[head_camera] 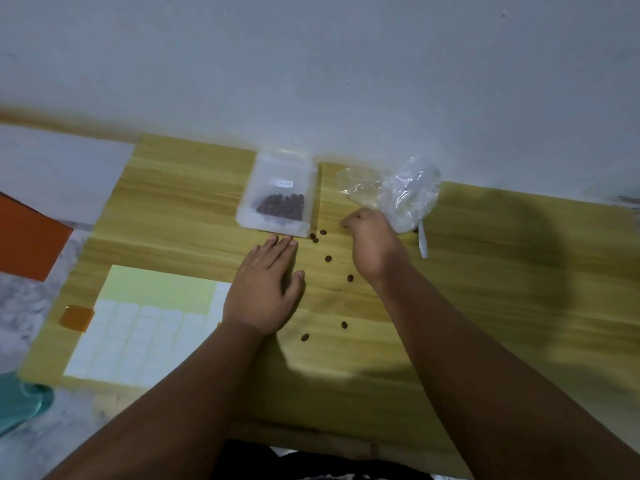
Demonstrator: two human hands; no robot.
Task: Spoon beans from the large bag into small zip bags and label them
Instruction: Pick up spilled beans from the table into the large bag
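Chasing spilled beans [328, 258], the right hand [370, 244] pinches one at one o'clock of the flat, straight-fingered left hand [266, 289]; tiny and hard, they probably roll, so each is best nipped by its sides.

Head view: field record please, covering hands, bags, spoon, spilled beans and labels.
small zip bag: flat at the far edge of the table, beans inside, white label on
large bag: clear, crumpled, right of small zip bag
spoon: white, poking out beside large bag
loose beans: several scattered between the hands
label sheet: near left, labels on lower part
left hand: flat on table
right hand: fingers curled down, grip unclear
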